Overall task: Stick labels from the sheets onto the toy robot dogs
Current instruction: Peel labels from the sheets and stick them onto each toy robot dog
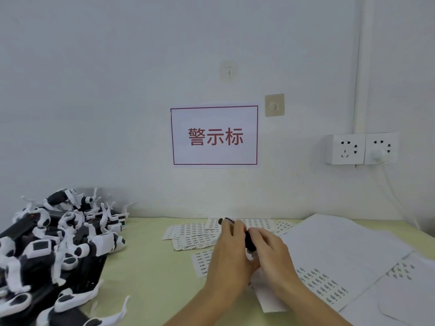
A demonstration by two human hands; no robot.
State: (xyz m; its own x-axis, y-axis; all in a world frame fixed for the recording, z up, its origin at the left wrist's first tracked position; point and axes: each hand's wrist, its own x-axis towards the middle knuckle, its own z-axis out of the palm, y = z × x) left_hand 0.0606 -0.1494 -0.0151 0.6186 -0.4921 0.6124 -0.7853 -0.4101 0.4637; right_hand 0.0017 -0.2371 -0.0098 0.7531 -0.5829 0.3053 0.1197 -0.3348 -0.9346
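at the near edge of the counter (146,267), pale green, two bare forearms reach in from the bottom. both hands meet over the middle. left hand (229,250) has fingers curled round a small black-and-white dog (249,243), held up off the counter; right hand (270,250) is closed on the same dog from the other side, fingers bent over its dark body. most of the dog is hidden between the hands; whether a label is on it cannot be told.

under and right of the hands, a label sheet (322,284) lies flat with rows of small dark-printed labels, partly peeled. large blank white sheets (341,245) overlap it and run off to the right edge. a smaller strip of labels (200,263) sits just left of the left wrist.

on the left, a black tray (91,274) is heaped with a pile of dogs (58,238), white and black, legs sticking out at all angles, some spilling past the tray toward the near edge.

beyond the hands, more label sheets (190,234) lie fanned and overlapping, reaching back to the wall.

on the wall, a white sign (214,135) with red border and red characters. up and right of it, two adhesive hooks (274,105). far right, a double socket (361,148) with a white plug in the right-hand one, cable hanging down.
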